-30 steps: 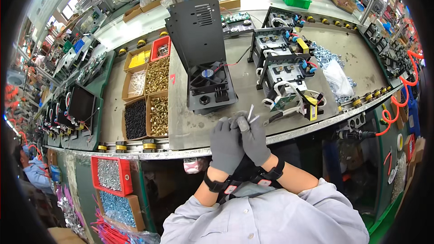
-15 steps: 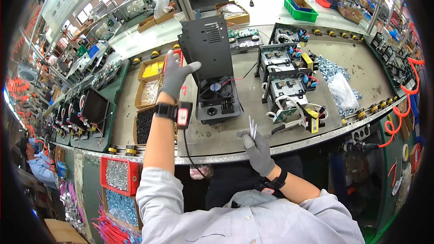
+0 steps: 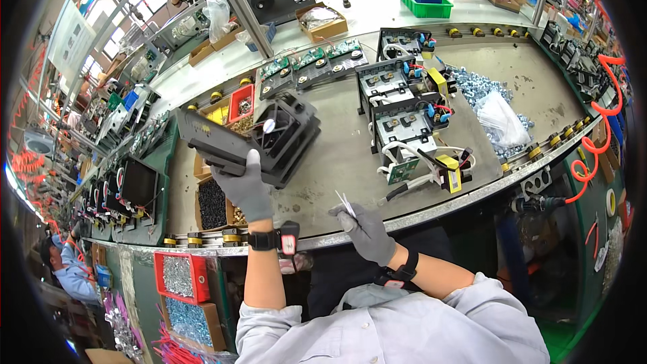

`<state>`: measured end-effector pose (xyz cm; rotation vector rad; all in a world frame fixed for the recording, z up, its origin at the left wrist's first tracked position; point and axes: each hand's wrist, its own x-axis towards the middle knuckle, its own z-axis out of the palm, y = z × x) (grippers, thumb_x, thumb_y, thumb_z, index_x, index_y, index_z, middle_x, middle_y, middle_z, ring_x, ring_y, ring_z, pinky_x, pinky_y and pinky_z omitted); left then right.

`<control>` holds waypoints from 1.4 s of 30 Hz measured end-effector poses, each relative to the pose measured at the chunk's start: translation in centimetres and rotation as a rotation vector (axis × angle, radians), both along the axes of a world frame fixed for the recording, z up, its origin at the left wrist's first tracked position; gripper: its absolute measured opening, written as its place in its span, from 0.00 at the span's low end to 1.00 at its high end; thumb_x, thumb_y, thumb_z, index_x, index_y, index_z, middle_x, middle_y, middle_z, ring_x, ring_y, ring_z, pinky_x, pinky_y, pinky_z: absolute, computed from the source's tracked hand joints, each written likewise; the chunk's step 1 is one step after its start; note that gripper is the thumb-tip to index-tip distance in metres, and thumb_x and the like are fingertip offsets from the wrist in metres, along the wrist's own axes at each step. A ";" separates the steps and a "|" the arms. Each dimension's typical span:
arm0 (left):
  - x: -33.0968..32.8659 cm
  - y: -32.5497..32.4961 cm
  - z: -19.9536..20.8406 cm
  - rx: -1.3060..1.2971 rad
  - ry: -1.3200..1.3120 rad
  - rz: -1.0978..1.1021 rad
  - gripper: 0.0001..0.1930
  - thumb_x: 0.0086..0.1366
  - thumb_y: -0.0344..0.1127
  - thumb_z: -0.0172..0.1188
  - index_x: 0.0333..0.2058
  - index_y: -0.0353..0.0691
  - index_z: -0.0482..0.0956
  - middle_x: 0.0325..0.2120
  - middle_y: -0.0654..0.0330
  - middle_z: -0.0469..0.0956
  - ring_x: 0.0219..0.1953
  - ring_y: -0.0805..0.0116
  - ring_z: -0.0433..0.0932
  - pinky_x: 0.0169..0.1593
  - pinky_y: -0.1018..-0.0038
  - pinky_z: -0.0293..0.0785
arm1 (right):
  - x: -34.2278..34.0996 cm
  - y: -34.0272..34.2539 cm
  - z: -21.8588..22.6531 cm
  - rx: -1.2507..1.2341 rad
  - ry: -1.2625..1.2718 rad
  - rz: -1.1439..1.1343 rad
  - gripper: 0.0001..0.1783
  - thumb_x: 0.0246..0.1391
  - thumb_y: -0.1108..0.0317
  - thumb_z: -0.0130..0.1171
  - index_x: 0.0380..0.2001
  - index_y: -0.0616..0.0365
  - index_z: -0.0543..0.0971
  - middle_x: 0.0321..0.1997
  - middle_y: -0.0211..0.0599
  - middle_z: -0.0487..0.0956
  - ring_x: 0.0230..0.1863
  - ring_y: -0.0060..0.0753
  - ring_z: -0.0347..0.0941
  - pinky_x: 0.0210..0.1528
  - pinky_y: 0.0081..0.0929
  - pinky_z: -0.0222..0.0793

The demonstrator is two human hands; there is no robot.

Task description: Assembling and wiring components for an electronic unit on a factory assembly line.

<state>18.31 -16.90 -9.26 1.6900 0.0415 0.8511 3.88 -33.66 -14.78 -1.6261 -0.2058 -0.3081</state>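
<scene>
My left hand (image 3: 246, 192), in a grey glove, grips the edge of a dark metal housing (image 3: 222, 143) with the thumb on top and the fingers mostly hidden beneath. The housing is tipped over to the left, and its black fan section (image 3: 291, 131) faces right above the bench mat. My right hand (image 3: 367, 232), also gloved, is closed around a few thin white cable ties (image 3: 346, 203) near the bench's front edge. To the right of both hands stand several assemblies (image 3: 404, 128) with heat sinks, white wires and yellow-wrapped parts.
Bins of black screws (image 3: 212, 203) and yellow parts (image 3: 218, 115) line the left. Green circuit boards (image 3: 313, 67) lie behind the housing. Blue-silver fasteners (image 3: 472, 86) and a clear plastic bag (image 3: 502, 121) lie at right, near a coiled orange hose (image 3: 581, 172).
My left hand has come down and taken hold of the housing, which has gone from upright to tipped left. My right hand has shifted slightly left with the cable ties.
</scene>
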 end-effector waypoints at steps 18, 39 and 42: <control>-7.9 -7.8 -2.2 0.218 0.352 -0.713 0.28 0.54 0.28 0.61 0.54 0.33 0.66 0.46 0.56 0.72 0.42 0.68 0.73 0.47 0.73 0.71 | 0.5 -30.5 2.7 -0.494 0.157 -0.736 0.19 0.52 0.58 0.54 0.37 0.65 0.78 0.25 0.42 0.78 0.26 0.39 0.73 0.33 0.31 0.67; -11.7 -16.7 0.7 1.126 -0.173 -0.551 0.31 0.45 0.43 0.65 0.48 0.36 0.70 0.44 0.53 0.72 0.44 0.58 0.73 0.48 0.62 0.68 | 6.9 -23.3 4.6 -0.699 0.415 -0.368 0.20 0.49 0.57 0.55 0.38 0.62 0.75 0.31 0.53 0.78 0.37 0.54 0.75 0.42 0.43 0.69; -10.7 -15.7 0.2 1.252 -0.042 -0.410 0.33 0.46 0.47 0.66 0.50 0.36 0.70 0.44 0.54 0.72 0.41 0.60 0.73 0.43 0.64 0.68 | 10.2 -20.5 5.9 -0.499 0.228 -0.291 0.19 0.50 0.56 0.54 0.38 0.60 0.75 0.32 0.53 0.78 0.37 0.56 0.74 0.42 0.43 0.69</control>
